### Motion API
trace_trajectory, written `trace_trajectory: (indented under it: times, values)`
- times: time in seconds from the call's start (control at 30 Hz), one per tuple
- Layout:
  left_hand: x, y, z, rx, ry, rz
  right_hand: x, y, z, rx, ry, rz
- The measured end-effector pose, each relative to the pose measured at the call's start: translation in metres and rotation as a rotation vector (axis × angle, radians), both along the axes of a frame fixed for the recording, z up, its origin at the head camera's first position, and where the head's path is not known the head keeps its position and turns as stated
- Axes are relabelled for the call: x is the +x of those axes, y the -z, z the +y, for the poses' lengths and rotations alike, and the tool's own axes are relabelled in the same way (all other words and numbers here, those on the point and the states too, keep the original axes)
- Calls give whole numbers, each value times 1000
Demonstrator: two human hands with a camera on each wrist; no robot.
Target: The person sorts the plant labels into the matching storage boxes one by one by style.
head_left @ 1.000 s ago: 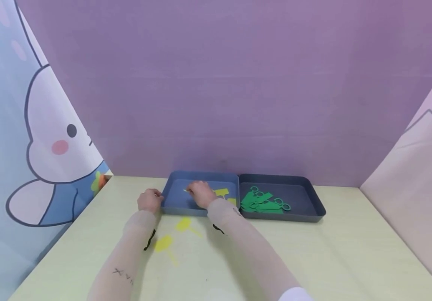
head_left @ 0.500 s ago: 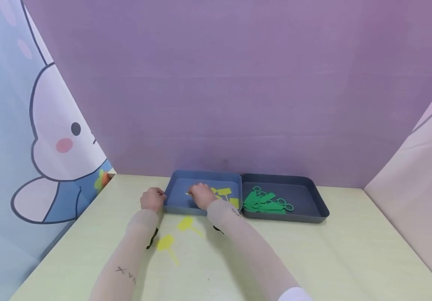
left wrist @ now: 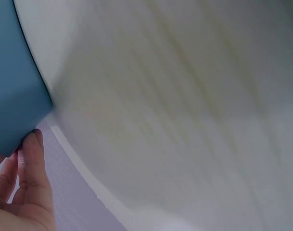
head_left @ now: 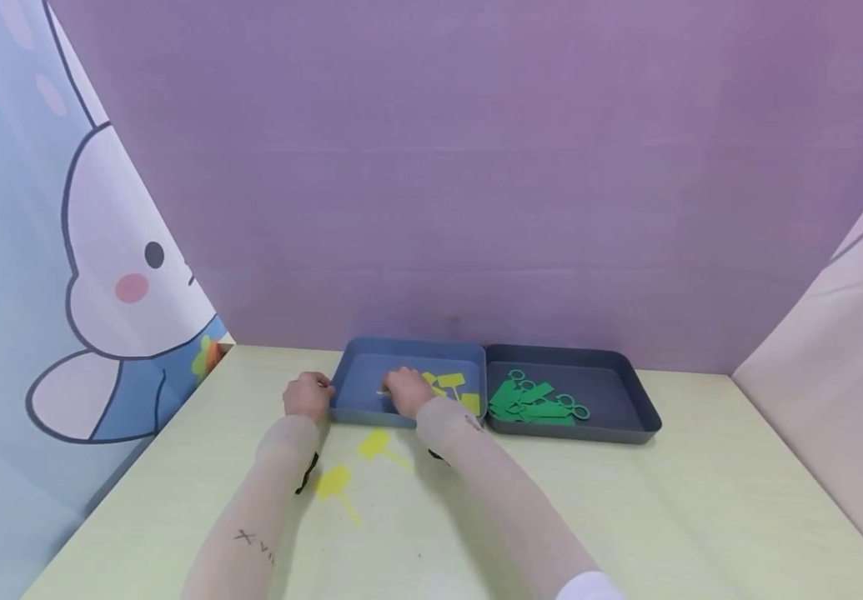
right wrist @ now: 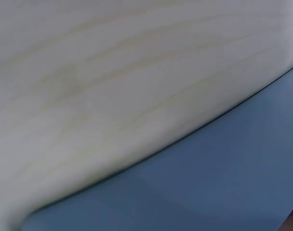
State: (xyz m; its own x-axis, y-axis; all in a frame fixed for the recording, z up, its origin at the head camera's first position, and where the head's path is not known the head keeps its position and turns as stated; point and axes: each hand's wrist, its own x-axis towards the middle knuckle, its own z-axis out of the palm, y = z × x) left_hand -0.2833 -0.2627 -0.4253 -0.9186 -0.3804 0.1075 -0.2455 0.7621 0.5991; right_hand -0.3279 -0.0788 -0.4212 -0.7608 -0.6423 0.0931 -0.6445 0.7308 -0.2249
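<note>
In the head view, my right hand (head_left: 407, 392) reaches into the blue tray (head_left: 371, 352), its fingertips low over the floor and pinching a yellow plant label (head_left: 382, 392) that mostly hides behind them. Several flat yellow T-shaped plant labels (head_left: 451, 380) lie to the right of that hand in the same tray. My left hand (head_left: 308, 396) holds the tray's left wall; the left wrist view has its fingers (left wrist: 34, 168) curled against the blue side. On the table in front of the tray lie two more yellow labels (head_left: 335, 483).
A dark grey tray (head_left: 611, 392) stands directly right of the blue one, with a pile of green labels with ring ends (head_left: 536, 404) in its left half. Behind both trays rises a purple backdrop (head_left: 446, 208). The pale wooden table (head_left: 626, 517) stretches out in front.
My right hand has lowered slightly inside the blue tray, and the yellow label in its fingers has come down with it. The left hand stays at the tray's wall. The head view has shifted a little.
</note>
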Motion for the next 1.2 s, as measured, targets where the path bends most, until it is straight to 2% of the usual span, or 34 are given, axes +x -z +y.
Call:
trace_trajectory:
  times: [0.5,0.77,1.2]
  values:
    - [3,-4,3,7,5,-9,-6,4,2,24,22,-51]
    - [1,-3,0,-3,8,6,-7,0,3,30,11,-61]
    - [2,-3,0,-16,18,-2,-7,2,5,-3,1,-88]
